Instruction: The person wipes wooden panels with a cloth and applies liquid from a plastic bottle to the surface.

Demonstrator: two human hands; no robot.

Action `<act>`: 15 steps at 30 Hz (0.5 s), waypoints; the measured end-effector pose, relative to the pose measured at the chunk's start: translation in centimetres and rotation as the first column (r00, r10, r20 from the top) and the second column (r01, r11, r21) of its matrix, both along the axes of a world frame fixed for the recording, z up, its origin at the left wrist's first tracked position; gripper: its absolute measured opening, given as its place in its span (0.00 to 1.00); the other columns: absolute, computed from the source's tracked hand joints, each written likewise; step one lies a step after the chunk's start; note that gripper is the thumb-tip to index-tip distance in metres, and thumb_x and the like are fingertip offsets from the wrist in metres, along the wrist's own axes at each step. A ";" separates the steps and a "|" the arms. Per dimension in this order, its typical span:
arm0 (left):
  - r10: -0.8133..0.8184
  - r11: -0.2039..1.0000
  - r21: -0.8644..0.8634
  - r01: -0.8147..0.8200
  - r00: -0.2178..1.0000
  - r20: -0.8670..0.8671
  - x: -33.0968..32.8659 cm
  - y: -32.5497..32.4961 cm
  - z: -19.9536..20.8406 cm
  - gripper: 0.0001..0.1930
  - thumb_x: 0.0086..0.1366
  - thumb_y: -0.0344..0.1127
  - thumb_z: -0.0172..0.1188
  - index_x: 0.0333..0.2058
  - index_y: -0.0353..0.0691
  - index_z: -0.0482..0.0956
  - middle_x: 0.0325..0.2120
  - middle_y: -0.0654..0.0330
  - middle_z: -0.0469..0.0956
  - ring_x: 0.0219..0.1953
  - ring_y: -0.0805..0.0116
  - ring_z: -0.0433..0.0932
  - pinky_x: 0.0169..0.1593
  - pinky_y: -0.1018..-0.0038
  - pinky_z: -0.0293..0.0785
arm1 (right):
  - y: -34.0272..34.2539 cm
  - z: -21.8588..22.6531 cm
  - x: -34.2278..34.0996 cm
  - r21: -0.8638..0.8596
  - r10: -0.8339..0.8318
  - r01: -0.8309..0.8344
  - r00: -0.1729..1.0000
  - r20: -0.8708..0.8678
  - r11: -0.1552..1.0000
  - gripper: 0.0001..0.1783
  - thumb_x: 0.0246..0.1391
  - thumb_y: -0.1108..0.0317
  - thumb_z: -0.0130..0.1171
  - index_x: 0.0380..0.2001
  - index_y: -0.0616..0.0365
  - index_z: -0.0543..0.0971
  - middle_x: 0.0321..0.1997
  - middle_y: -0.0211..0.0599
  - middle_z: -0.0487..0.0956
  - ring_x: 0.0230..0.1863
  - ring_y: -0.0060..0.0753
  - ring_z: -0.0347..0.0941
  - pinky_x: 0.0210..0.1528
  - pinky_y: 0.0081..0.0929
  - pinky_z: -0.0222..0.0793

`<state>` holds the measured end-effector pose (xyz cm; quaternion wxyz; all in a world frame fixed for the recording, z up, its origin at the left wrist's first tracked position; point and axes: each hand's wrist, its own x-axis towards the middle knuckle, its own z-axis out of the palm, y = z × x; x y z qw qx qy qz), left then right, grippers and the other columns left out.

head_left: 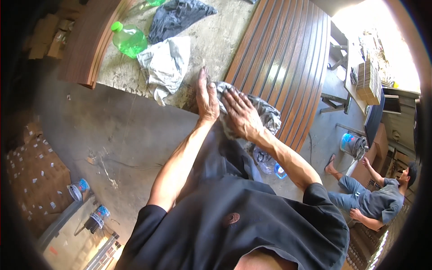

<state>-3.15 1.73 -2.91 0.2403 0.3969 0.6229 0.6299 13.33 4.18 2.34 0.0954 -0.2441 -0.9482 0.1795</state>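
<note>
The worn table (215,45) carries a green bottle (129,41), a dark cloth (176,19) beside it, a white cloth (165,63) reaching the near edge and, on the right, a grooved panel (281,58).

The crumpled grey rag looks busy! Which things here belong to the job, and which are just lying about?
Probably the job: crumpled grey rag, under the right grip; brown grooved panel, beside it.

Probably lying about, untouched: white cloth; dark cloth; green-capped bottle, though these may be spares.

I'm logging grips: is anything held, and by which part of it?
The right hand lies over the left part of a crumpled grey cloth; whether gripped, I can't tell. The left hand shows nothing held.
</note>
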 end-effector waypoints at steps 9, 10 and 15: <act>-0.063 0.997 0.037 0.061 0.996 0.057 0.0 1.1 2.3 0.31 0.77 0.49 0.46 0.66 0.29 0.62 0.66 0.44 0.66 0.68 0.54 0.64 0.71 0.62 0.56 | 4.6 1.4 -0.1 0.077 -0.073 0.078 0.995 -0.068 0.994 0.35 0.54 0.61 0.59 0.65 0.62 0.69 0.72 0.50 0.66 0.76 0.49 0.57 0.75 0.53 0.52; -0.143 0.989 0.063 0.135 0.977 0.157 -0.5 1.2 2.6 0.28 0.76 0.41 0.49 0.66 0.28 0.61 0.66 0.44 0.66 0.69 0.54 0.63 0.72 0.62 0.54 | 4.2 1.9 -0.5 0.095 -0.098 0.106 0.992 -0.084 0.990 0.35 0.53 0.62 0.60 0.63 0.63 0.71 0.71 0.50 0.67 0.75 0.49 0.57 0.74 0.53 0.53; -0.120 0.986 -0.096 0.133 0.984 0.132 -4.3 1.4 2.1 0.29 0.73 0.44 0.54 0.65 0.32 0.64 0.65 0.44 0.68 0.67 0.52 0.67 0.69 0.61 0.61 | -2.7 -1.0 3.2 -0.013 0.237 -0.245 0.948 -0.213 0.969 0.29 0.51 0.67 0.60 0.58 0.64 0.75 0.67 0.53 0.71 0.73 0.51 0.61 0.75 0.55 0.51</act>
